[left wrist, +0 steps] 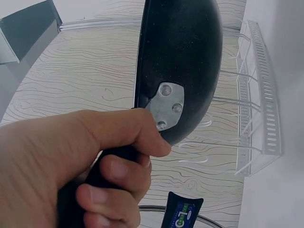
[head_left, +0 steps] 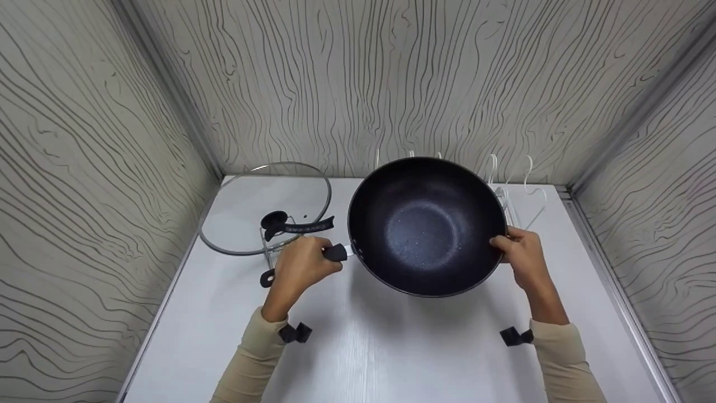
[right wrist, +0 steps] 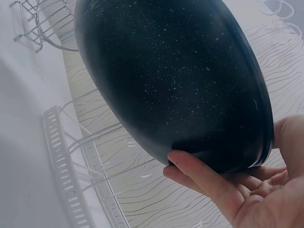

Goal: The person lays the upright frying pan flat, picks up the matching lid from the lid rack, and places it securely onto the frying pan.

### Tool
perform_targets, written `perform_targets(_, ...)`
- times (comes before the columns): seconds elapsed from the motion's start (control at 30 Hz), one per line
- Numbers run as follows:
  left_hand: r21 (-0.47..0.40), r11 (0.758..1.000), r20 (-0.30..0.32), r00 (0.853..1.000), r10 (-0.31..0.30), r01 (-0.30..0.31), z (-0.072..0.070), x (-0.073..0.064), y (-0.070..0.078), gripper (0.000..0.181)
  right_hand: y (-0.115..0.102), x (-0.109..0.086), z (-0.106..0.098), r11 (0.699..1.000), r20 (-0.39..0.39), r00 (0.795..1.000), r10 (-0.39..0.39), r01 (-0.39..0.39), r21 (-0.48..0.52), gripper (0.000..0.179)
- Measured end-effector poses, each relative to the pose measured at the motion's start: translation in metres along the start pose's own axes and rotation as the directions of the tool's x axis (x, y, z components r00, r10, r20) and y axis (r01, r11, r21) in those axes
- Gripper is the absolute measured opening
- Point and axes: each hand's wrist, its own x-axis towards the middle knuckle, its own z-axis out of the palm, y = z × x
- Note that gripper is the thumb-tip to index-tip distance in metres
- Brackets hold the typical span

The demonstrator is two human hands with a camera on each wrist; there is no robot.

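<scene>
A dark speckled wok (head_left: 422, 235) is held up above the white table, its inside facing the head view. My left hand (head_left: 305, 260) grips its black handle (head_left: 335, 253), fingers curled round it. The left wrist view shows a riveted metal bracket (left wrist: 167, 105) joining handle and wok. On the opposite side, my right hand (head_left: 523, 252) pinches the rim, thumb inside and fingers against the outer wall (right wrist: 180, 85). Beside the left hand, a glass lid (head_left: 240, 212) with a black knob and a lettered black piece (head_left: 305, 226) leans at the table's left.
Behind the wok stands a white rack (left wrist: 266, 85) with upright wire prongs, partly hidden in the head view. A metal wire stand (right wrist: 33, 28) shows in the right wrist view. Wood-patterned walls (head_left: 358, 84) enclose the table (head_left: 358, 347) at the back and both sides.
</scene>
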Motion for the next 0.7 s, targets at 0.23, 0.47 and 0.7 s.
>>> perform_targets(0.23,-0.004,1.0,0.014,1.0,-0.007,0.007,0.002,-0.003,-0.002,0.014,0.005,-0.004,0.002,1.0,-0.014,1.0,0.002,-0.002,0.004,0.04)
perform_targets(0.47,0.005,1.0,0.01,1.0,0.011,-0.011,0.004,-0.006,-0.007,0.015,0.01,-0.011,0.006,1.0,-0.02,1.0,0.011,-0.01,0.013,0.04)
perform_targets(0.7,-0.005,1.0,0.026,1.0,0.009,-0.009,0.005,-0.011,-0.011,0.015,0.014,-0.017,0.008,0.999,-0.021,0.999,0.035,-0.035,0.019,0.04)
